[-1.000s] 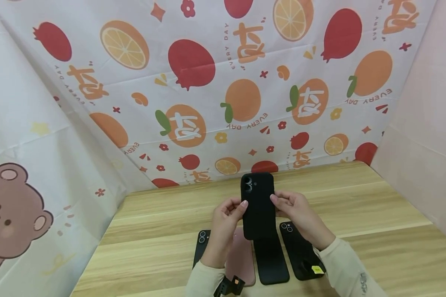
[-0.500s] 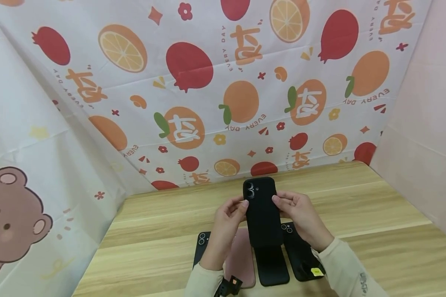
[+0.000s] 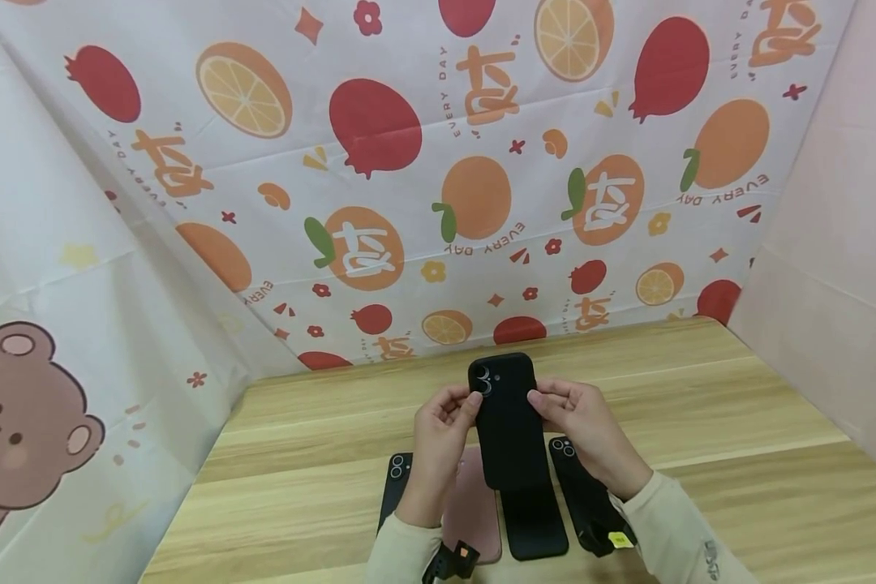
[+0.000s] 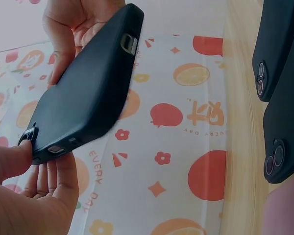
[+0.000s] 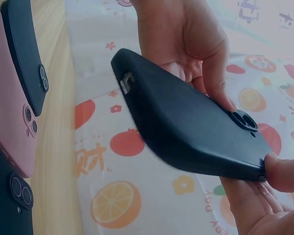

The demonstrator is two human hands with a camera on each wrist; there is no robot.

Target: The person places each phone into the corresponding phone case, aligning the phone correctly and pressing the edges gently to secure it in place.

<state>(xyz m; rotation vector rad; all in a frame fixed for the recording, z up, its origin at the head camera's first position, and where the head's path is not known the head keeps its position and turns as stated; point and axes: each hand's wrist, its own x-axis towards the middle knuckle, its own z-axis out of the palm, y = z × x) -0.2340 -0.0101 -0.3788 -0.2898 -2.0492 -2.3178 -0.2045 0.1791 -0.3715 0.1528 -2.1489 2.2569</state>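
Note:
Both hands hold a black phone case [image 3: 511,422] up above the table, its camera side facing the head view. My left hand [image 3: 441,438] pinches its left edge near the camera rings, thumb on the back and fingers behind. My right hand [image 3: 584,426] pinches the right edge the same way. Port cutouts show along the case's edge in both wrist views; I cannot tell whether a phone sits inside. Beneath lie a pink phone-shaped piece [image 3: 474,511] and a black one [image 3: 534,519], the latter partly covered by the held case.
Another black phone-shaped piece [image 3: 394,483] lies at the left, partly behind the left forearm. A further black one [image 3: 580,487] lies at the right, overlapped by the right wrist's camera. The wooden table [image 3: 299,454] meets a fruit-printed cloth [image 3: 423,186] at the back.
The held case has come down slightly, its lower end overlapping more of the black piece below. Both hands keep their pinch on its edges.

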